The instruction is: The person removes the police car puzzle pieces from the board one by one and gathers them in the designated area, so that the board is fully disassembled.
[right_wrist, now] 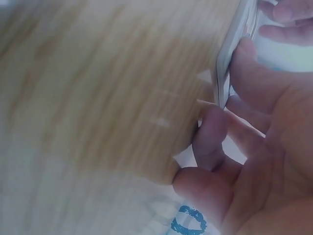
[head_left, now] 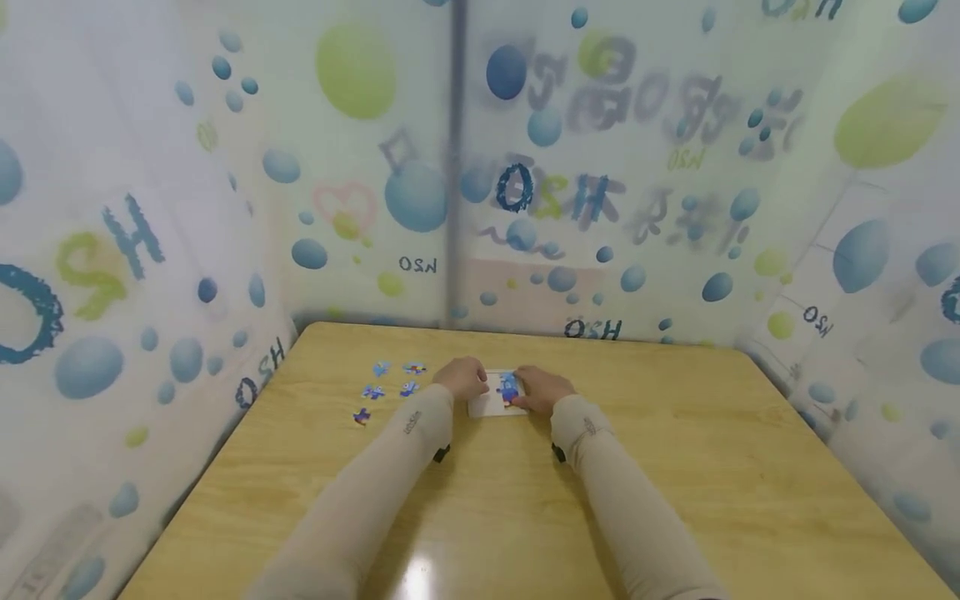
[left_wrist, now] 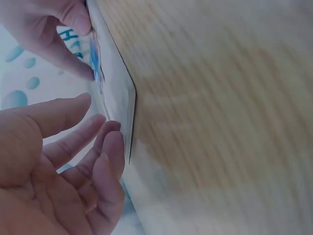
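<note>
In the head view a white puzzle board (head_left: 486, 406) lies on the table with joined blue jigsaw pieces (head_left: 508, 388) on its right part. My right hand (head_left: 546, 388) holds the board at its right side; the right wrist view shows the thumb (right_wrist: 252, 73) on the board and the other fingers bent by its edge. At the board's left side is my left hand (head_left: 461, 379). Its fingers (left_wrist: 113, 147) are loosely bent close to the board edge in the left wrist view, with no piece visible among them.
Several loose jigsaw pieces (head_left: 372, 392) lie left of the board on the wooden table (head_left: 675, 467). Patterned curtains (head_left: 525, 167) with bubbles and lettering stand behind the table and at both sides.
</note>
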Available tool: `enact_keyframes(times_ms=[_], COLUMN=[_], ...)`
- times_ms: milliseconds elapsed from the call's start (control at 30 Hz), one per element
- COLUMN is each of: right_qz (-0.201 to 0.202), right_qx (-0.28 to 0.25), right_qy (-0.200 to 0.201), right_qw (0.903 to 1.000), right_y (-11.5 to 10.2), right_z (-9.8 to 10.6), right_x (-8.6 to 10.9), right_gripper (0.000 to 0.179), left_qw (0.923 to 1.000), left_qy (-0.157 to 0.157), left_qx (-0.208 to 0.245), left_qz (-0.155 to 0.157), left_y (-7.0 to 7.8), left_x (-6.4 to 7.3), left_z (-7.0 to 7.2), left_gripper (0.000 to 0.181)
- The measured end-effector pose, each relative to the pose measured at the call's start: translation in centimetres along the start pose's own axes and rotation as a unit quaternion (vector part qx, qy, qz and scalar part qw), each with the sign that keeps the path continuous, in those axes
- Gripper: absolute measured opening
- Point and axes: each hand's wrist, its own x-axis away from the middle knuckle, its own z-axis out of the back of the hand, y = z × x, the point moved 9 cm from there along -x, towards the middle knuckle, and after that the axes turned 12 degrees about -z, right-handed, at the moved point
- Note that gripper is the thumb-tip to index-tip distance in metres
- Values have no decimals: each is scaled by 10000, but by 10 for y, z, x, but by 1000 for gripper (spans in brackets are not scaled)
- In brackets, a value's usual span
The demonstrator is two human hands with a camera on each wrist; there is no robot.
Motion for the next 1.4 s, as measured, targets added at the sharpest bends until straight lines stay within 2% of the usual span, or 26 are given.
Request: enact_keyframes(times_ms=[167,300,433,533,800,967,1167,1233,1400], right_qz=[76,87,117,97,76,146,285,271,44], right_qx=[-64,-46,10,24,-38,-312,-506,-533,-648], right_qy=[217,89,140,268,194,229,149,83,-15], right_qw=[9997,9999,9998,9996,9998,9991,9982,9982,9979], right_y=[-2,-3,-7,-9,-9,-9,-8,-7,-2], right_z=[8,5,7,11,9,8,8,9,6], right_x=[1,6,10,11,10,10,7,8,8], right_gripper=[68,66,66,65,65,68,65,63,68], left_qw=[9999,9988,9964,9954,9942,9956,9973,9970,9982], left_qy=[95,105,264,341,283,245,290,235,39], left_qx=[-57,-123,-196,-293,-210,-235,-652,-733,-596], left_qz=[33,467,784,842,1019,872,187,45,10], left_y=[3,1,11,16,12,11,20,22,16], left_x=[-15,-16,-8,-8,-13,-12,-13,-14,-18], left_z=[-11,-21,-16,-11,-15,-18,-12,-12,-11], left_gripper=[15,27,44,50,53,47,27,22,16])
